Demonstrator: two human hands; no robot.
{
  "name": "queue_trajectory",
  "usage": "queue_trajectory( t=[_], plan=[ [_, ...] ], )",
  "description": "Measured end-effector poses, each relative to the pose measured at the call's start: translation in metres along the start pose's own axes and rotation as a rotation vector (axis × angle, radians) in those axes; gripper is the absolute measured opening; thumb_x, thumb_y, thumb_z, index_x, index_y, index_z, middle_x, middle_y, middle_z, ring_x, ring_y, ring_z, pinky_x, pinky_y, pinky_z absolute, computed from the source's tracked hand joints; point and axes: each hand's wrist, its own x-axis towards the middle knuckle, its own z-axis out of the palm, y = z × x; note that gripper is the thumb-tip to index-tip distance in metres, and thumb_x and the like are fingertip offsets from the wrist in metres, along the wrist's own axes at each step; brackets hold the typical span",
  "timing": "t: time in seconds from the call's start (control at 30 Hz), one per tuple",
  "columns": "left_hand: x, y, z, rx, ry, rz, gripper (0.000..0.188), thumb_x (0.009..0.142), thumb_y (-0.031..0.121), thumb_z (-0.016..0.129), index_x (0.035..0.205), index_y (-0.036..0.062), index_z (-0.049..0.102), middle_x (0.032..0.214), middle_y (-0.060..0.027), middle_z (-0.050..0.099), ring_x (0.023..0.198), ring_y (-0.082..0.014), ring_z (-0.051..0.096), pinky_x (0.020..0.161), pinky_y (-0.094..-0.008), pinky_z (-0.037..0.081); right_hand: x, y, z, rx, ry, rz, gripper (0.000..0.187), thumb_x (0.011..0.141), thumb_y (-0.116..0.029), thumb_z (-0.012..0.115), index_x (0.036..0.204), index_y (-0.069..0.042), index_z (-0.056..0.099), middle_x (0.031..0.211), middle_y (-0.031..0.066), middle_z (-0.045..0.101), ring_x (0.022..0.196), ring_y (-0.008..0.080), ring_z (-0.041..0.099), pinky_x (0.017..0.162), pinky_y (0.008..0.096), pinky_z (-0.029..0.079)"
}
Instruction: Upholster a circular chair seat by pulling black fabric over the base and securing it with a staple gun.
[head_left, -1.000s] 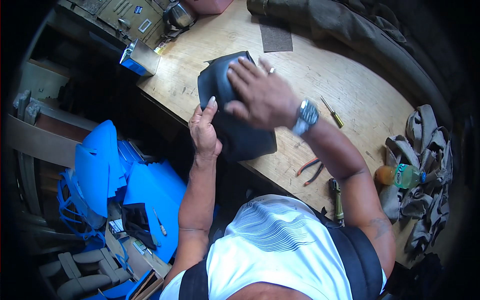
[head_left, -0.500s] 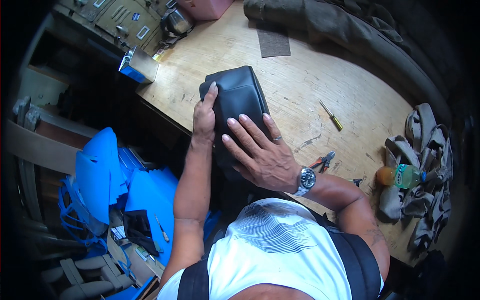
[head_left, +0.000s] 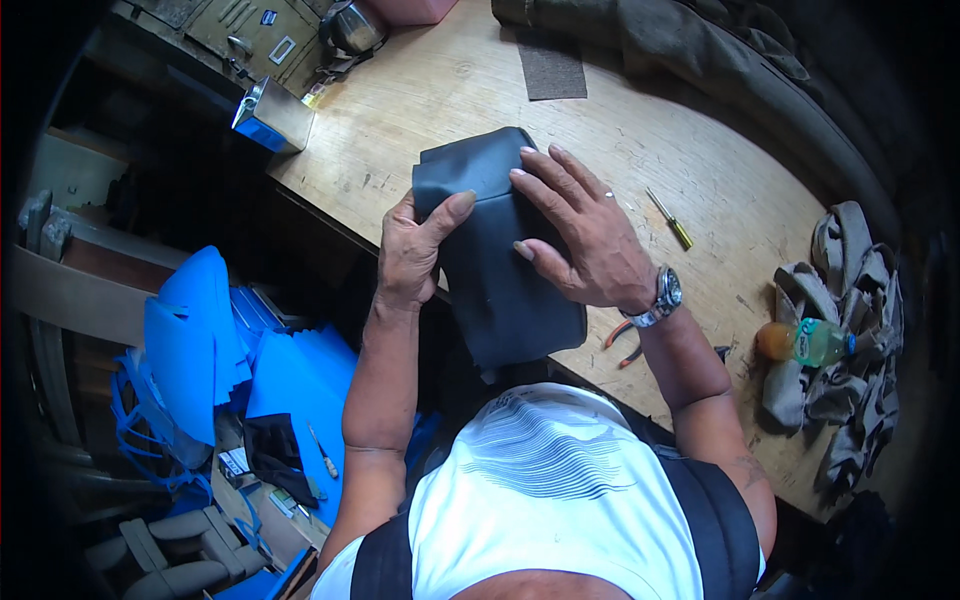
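Left hand (head_left: 408, 255): we are pinching the black cover (head_left: 498, 275) at its left edge, thumb uppermost. Cover, overhanging the table (head_left: 690, 130): a loosening pinch could be letting it slip. Right hand (head_left: 603, 245): we are holding it spread, gripping nothing; uneven pressing could be creasing the cover.
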Motion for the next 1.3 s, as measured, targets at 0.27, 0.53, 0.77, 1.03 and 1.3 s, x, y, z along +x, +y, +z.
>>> queue_trajectory(
  t=[0.27,0.53,0.77,1.03,1.3],
  plan=[
    [0.003,0.003,-0.009,-0.042,-0.102,-0.141,0.028,0.099,0.015,0.065,0.120,-0.0029,0.066,0.108,-0.0106,0.073,0.096,-0.0175,0.071,0.088,-0.0317,0.059,0.006,-0.013,-0.008,-0.086,-0.096,0.037,0.066,0.098,-0.044,0.057,0.151,-0.007,0.044,0.158,0.0160,0.039,0.147,0.0415,0.033,0.119,0.0521,0.033],
    [0.021,-0.043,-0.004,-0.466,-0.218,-0.106,0.033,0.102,0.018,0.059,0.128,-0.0026,0.062,0.117,-0.0138,0.071,0.103,-0.0208,0.070,0.090,-0.0352,0.059,0.000,-0.044,-0.004,-0.455,-0.141,0.140,0.083,0.101,-0.065,0.035,0.155,-0.002,0.036,0.163,0.0188,0.031,0.154,0.0372,0.021,0.122,0.0590,0.015],
    [0.053,-0.043,-0.020,0.163,-0.017,0.224,0.038,0.106,0.032,0.057,0.111,-0.0031,0.069,0.099,-0.0057,0.072,0.086,-0.0133,0.066,0.078,-0.0270,0.055,-0.028,-0.093,0.057,-0.284,0.025,0.044,0.078,0.091,-0.040,0.062,0.151,0.004,0.039,0.162,0.0259,0.030,0.154,0.0379,0.024,0.124,0.0578,0.011],
    [0.073,0.006,-0.079,-0.318,-0.284,-0.303,0.064,0.109,0.049,0.034,0.141,-0.0041,0.050,0.140,-0.0215,0.057,0.128,-0.0320,0.057,0.110,-0.0442,0.046,-0.024,-0.106,0.054,0.540,-0.008,-0.433,0.039,0.096,-0.032,0.063,0.122,-0.003,0.066,0.123,0.0185,0.068,0.121,0.0356,0.063,0.104,0.0501,0.049],
    [0.037,0.010,-0.180,-0.155,0.047,-0.248,0.065,0.109,0.050,0.034,0.142,-0.0038,0.049,0.140,-0.0214,0.057,0.129,-0.0320,0.057,0.110,-0.0444,0.045,-0.062,0.022,0.127,0.554,0.276,0.575,0.045,0.100,-0.034,0.057,0.130,-0.002,0.060,0.131,0.0209,0.062,0.122,0.0345,0.059,0.102,0.0458,0.048]
  ],
)
